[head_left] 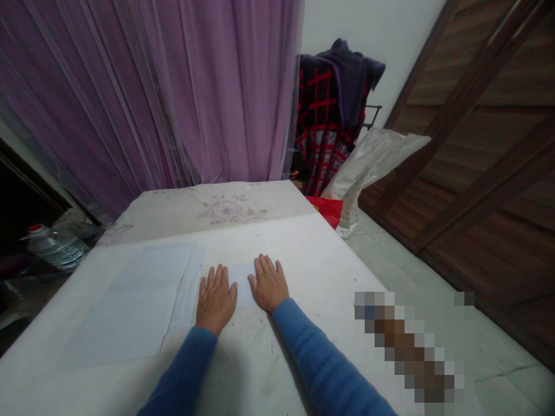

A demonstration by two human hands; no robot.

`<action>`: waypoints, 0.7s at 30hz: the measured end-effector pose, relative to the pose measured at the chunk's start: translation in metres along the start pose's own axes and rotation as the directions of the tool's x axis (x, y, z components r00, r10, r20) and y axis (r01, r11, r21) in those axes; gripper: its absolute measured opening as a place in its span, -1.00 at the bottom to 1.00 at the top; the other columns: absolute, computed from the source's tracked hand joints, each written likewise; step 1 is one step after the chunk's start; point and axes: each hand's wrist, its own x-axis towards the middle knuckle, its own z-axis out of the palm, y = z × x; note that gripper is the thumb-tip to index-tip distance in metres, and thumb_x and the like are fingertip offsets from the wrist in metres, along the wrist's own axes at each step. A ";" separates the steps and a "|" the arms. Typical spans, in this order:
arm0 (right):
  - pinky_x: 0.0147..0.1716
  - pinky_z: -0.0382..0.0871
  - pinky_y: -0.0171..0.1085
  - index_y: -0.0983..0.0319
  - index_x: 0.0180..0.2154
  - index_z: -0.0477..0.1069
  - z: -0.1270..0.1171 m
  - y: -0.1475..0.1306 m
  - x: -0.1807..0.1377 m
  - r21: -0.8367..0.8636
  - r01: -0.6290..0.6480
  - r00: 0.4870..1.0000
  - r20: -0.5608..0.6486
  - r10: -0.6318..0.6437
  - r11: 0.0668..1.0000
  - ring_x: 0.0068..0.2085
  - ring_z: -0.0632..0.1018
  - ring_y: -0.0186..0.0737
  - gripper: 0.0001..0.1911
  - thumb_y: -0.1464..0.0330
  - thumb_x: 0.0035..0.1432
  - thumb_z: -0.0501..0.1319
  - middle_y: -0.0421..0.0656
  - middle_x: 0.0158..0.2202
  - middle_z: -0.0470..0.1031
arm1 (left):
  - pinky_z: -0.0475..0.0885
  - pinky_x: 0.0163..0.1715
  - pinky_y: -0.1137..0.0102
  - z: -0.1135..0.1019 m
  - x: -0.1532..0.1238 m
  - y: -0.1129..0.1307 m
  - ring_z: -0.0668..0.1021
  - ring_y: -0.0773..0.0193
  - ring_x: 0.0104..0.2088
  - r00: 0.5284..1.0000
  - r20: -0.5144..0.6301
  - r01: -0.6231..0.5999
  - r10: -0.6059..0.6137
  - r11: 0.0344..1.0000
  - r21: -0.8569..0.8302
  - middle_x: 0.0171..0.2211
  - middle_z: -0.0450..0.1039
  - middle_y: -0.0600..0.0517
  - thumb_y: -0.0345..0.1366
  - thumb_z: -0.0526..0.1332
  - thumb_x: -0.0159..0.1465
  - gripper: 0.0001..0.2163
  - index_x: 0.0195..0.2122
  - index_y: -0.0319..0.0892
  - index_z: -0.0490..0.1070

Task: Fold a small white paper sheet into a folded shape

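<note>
My left hand [217, 300] lies flat, palm down, with its fingers stretched out and close together. It is at the left end of a small pale sheet of paper [243, 286]. My right hand [269, 283] rests flat on the right end of that paper, thumb pointing inward. Between the two thumbs a part of the paper shows; the rest is hidden under my hands. Left of my left hand lies a large pale sheet of paper [130, 306]. Its right edge is uneven, and another pale paper piece [184, 306] shows beside that edge.
The table [321, 260] has a white cover, with a flowered cloth [173, 211] at its far end. Purple curtains [225, 86] hang behind. A plastic bottle [56, 248] stands at left. At right are draped clothes [321, 115], a plastic bag [373, 162] and a wooden wardrobe [468, 156].
</note>
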 end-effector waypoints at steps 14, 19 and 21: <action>0.23 -0.08 0.16 0.35 0.27 0.14 -0.014 0.030 -0.009 -0.146 -0.144 0.989 -0.007 0.145 0.979 0.33 0.14 0.04 -0.46 0.28 0.33 -0.07 0.07 0.33 0.07 | -0.05 0.31 0.09 -0.001 0.000 0.000 0.05 0.01 0.35 0.995 0.034 0.091 -0.089 0.995 -0.046 0.35 0.00 -0.18 -0.15 -0.11 0.36 -0.43 0.31 -0.38 0.06; 0.28 -0.18 0.11 0.27 0.28 0.13 -0.003 -0.006 -0.021 -0.080 0.181 0.981 -0.054 -0.186 0.980 0.35 0.08 -0.07 -0.48 0.25 0.37 -0.11 -0.01 0.34 0.05 | -0.07 0.31 0.06 0.002 0.001 0.000 0.06 0.01 0.35 0.996 0.011 0.088 -0.087 0.995 -0.044 0.35 0.01 -0.17 -0.15 -0.13 0.36 -0.43 0.32 -0.38 0.05; 0.29 -0.16 0.10 0.22 0.28 0.14 0.004 -0.015 -0.026 -0.052 0.268 0.963 0.017 -0.267 0.962 0.34 0.11 -0.09 -0.48 0.21 0.37 -0.11 -0.04 0.33 0.09 | -0.07 0.31 0.04 0.002 0.001 -0.001 0.07 0.01 0.35 0.996 0.014 0.089 -0.089 0.995 -0.048 0.35 0.01 -0.15 -0.16 -0.15 0.37 -0.44 0.32 -0.36 0.06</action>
